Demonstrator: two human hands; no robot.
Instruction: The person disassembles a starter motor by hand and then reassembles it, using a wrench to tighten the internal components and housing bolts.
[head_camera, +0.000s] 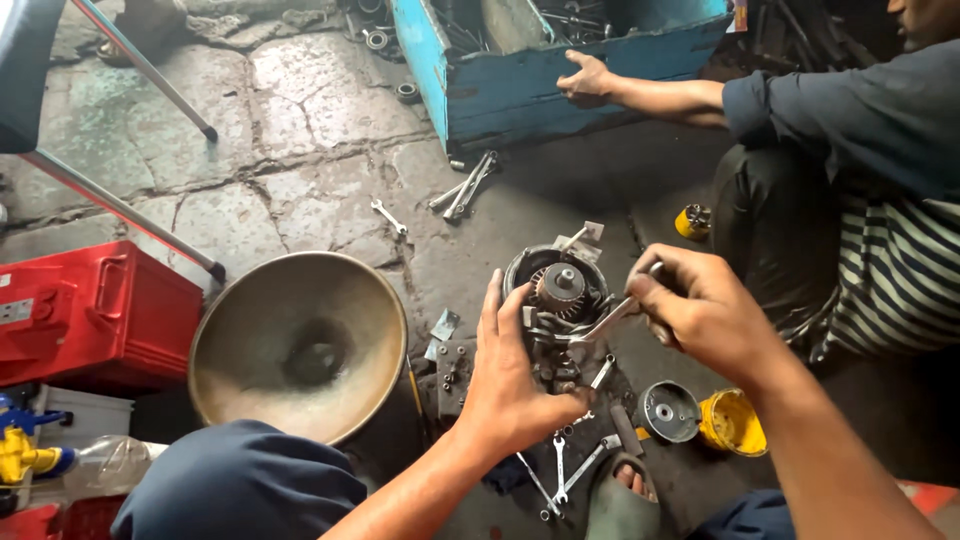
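Down low, two hands work a greasy round motor housing (556, 300) held just above the floor.

Left hand (512, 375) cups its side, fingers spread; right hand (700, 312) is closed round a steel wrench (610, 322) set against it. Loose spanners (565, 470), a dull brass bowl (300, 345) and a red box (95, 315) lie on the cracked stone floor (300, 130); a co-worker's hand (588, 80) rests on a blue crate (560, 75).
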